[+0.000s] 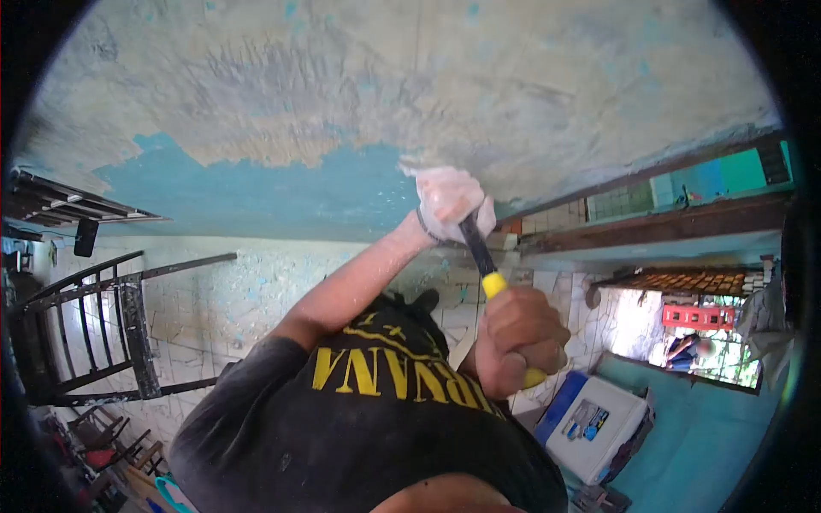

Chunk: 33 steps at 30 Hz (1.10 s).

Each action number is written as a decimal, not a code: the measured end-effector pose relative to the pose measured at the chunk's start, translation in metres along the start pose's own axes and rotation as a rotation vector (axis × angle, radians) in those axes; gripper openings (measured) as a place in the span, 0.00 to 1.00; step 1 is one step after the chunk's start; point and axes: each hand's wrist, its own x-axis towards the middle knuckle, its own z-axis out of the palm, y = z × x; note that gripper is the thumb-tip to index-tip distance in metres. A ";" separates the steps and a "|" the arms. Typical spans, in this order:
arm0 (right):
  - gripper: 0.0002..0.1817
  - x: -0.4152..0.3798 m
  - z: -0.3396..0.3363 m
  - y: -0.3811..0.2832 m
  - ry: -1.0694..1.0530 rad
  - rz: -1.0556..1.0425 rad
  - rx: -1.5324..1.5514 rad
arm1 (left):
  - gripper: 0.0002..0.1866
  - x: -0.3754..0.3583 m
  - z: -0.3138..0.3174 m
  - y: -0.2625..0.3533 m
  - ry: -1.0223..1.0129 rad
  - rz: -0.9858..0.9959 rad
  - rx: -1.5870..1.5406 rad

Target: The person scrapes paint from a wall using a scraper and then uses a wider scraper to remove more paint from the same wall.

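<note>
My right hand (522, 339) is wrapped round the yellow grip of a long tool with a black shaft (477, 246). My left hand (451, 203), whitened by dust or a thin covering, closes round the far end of the same tool, close to the wall. The tool's working end is hidden behind my left hand, so its kind does not show. Beside the fingers, the blue paint (282, 192) meets a bare, rough grey-beige patch of wall (342, 85). Small white flecks lie around that edge.
A dark metal frame with bars (94, 329) stands at the left. At lower right is a white and blue box (593, 427). Furniture (111, 445) crowds the lower left. Beyond an opening at right are a red crate-like object (697, 316) and a person (684, 350).
</note>
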 end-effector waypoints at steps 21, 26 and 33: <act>0.16 0.049 -0.036 -0.024 -0.101 -0.055 0.074 | 0.16 0.053 0.019 0.022 -0.034 0.050 -0.135; 0.13 0.012 -0.021 0.005 -0.046 0.031 0.069 | 0.18 -0.002 0.012 -0.001 0.000 -0.012 -0.007; 0.13 0.043 -0.034 -0.032 -0.138 -0.001 0.109 | 0.16 0.053 0.017 0.024 -0.004 0.024 -0.134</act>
